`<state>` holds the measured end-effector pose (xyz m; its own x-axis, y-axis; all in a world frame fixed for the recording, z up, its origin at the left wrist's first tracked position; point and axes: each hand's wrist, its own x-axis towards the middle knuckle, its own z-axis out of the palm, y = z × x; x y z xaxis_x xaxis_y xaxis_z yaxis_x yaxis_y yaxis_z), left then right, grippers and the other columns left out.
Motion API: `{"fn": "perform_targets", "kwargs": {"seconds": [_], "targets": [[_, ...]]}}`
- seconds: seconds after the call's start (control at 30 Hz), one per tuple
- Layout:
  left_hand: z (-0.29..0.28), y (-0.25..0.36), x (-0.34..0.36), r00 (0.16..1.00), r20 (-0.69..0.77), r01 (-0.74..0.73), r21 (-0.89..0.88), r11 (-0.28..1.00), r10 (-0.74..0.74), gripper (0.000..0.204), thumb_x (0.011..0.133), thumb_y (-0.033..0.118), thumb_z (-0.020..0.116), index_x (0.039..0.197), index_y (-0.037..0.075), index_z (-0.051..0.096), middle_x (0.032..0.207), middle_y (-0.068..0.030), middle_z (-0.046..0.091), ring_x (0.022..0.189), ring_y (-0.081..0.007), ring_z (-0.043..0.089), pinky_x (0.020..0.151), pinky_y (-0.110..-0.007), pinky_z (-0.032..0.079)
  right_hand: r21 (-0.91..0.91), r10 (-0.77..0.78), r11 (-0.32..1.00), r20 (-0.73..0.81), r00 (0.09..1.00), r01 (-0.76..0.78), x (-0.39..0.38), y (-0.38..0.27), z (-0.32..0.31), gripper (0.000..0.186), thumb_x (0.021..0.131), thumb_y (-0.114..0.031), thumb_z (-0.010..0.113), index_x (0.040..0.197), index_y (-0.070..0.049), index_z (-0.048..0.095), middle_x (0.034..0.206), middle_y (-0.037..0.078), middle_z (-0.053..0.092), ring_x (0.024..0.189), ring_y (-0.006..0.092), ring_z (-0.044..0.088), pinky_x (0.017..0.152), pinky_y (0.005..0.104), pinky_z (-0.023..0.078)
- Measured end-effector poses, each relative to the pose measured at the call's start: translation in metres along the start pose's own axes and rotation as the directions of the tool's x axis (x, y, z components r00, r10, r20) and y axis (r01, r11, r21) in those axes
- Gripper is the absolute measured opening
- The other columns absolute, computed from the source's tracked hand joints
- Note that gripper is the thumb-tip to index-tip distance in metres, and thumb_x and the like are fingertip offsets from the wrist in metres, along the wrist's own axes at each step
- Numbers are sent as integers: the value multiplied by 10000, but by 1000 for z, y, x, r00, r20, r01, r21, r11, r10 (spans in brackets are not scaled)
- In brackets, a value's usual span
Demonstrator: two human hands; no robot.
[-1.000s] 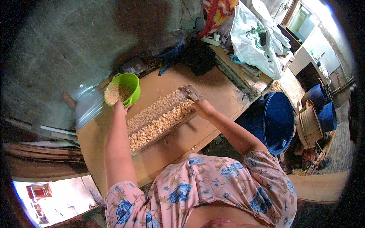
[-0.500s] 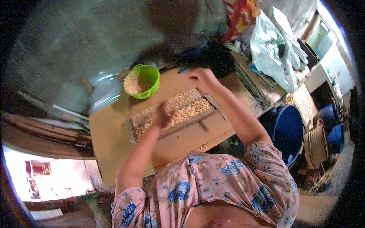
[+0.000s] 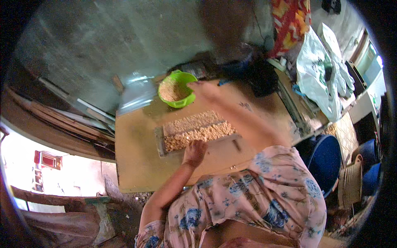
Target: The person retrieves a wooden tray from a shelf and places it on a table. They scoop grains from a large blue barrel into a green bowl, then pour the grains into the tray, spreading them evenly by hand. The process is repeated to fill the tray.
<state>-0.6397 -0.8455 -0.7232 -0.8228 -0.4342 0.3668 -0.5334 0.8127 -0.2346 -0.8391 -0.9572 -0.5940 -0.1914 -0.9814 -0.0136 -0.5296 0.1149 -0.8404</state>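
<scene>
A shallow wooden tray [image 3: 160,142] lies on the table, split lengthwise by a divider. Both of its compartments hold pale tan kernels, possibly peanuts [image 3: 194,135]. My left hand [image 3: 195,153] rests at the tray's near edge with its fingers curled; what is under them is hidden. Beyond the tray stands a light green plastic bowl [image 3: 182,103], partly filled with small beige pieces [image 3: 173,90]. Reaching across the tray's right end, my right hand [image 3: 201,89] is at the bowl's right rim. Motion smears its fingers, so their grip cannot be made out.
The tan tabletop [image 3: 136,165] carries clear plastic sheets [image 3: 136,97] at its far left. Dark bundles [image 3: 260,76] lie at the back right, near a white plastic bag [image 3: 316,74]. Blue barrels [image 3: 324,161] stand right of the table. Long boards [image 3: 62,124] lean at left.
My right hand has moved left from the table's far side to the green bowl. My left hand has drawn back from over the kernels to the tray's near edge. The view has shifted.
</scene>
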Motion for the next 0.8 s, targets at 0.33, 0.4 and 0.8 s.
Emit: {"fn": "perform_targets", "kwargs": {"seconds": [0.33,0.4,0.8], "targets": [[-6,24,22,1000,-9,-10,-296,955,8,28,731,118,489,753,107,503,785,-58,478,803,-246,493,693,-370,412,-273,172,902,-485,857,-335,-165,174,-98,276,745,-313,616,840,-59,568,796,144,610,753,308,597,632,379,464],[-5,27,27,1000,-9,-22,-303,953,20,31,729,115,491,757,108,503,795,-56,481,813,-244,494,696,-368,414,-278,243,884,-412,878,-376,-174,188,-81,305,727,-328,638,826,-49,566,786,159,610,734,315,598,616,384,462],[-4,36,27,999,39,42,-353,935,-30,90,713,88,517,799,110,535,830,-48,499,848,-240,505,728,-364,426,334,305,919,-263,915,-210,-236,206,-35,222,790,-76,594,997,5,592,688,28,569,565,130,532,488,296,434]]}}
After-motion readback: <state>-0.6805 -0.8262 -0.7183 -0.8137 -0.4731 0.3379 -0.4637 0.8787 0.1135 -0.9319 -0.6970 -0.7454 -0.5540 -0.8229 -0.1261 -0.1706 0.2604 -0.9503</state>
